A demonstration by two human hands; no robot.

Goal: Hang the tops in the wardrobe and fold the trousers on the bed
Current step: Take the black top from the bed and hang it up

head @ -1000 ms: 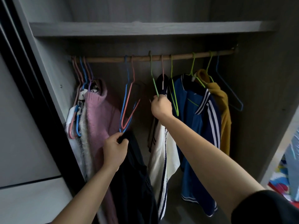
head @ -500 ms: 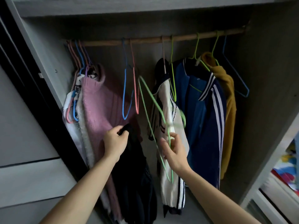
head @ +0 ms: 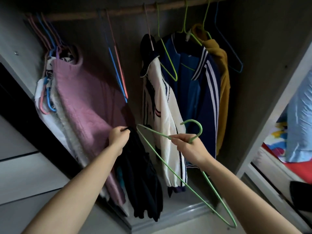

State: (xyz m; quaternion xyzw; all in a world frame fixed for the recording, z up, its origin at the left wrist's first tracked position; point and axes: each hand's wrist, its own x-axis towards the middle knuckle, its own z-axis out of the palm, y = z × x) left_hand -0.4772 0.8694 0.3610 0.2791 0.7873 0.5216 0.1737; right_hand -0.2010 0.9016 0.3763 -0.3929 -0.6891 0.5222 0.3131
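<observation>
The black top [head: 141,183] hangs at about 7 o'clock in the view, its upper edge bunched in the grasping fingers of the left hand [head: 118,137]. At that hand's 3 o'clock, the right hand [head: 190,149] pinches the neck of a green hanger [head: 201,130], well below the rail [head: 128,11] at 12 o'clock. A pink sweater [head: 87,107] hangs at 10 o'clock and a white jacket [head: 165,115] near centre.

1. Wooden rail [head: 128,11] spans wardrobe top, left edge to right
2. Left end: bunched pink and blue hangers [head: 49,39], pink knit top [head: 87,102] on them, white garments [head: 66,122] beside it
3. Middle: empty blue and pink hanger pair [head: 116,70]
4. Right half: white jacket [head: 162,102], empty green hanger [head: 169,59], navy striped jacket [head: 202,92], mustard top [head: 222,78]
5. Right end: empty blue hanger [head: 229,47]
</observation>
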